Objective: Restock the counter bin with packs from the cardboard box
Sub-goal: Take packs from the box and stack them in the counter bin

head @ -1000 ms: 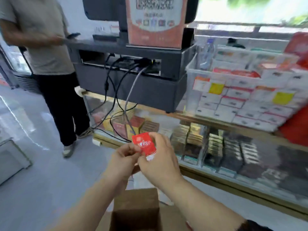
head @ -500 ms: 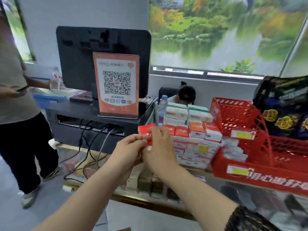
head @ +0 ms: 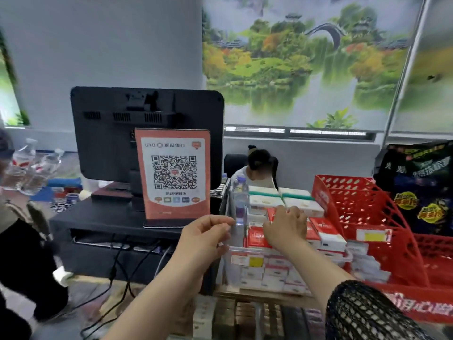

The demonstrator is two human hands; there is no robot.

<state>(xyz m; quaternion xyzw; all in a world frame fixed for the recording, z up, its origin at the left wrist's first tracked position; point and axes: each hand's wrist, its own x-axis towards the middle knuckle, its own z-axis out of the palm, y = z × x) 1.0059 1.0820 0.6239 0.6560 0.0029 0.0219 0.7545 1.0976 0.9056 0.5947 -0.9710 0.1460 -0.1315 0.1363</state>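
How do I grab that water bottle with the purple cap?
Take the bottle near its cap, coming from above: it stands upright, packs crowd its right side, and its lower part sits down in the clear bin, so the top is freest.

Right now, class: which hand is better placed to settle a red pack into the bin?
Right. The right hand is over the red packs in the bin; the left hand is outside, by its left wall.
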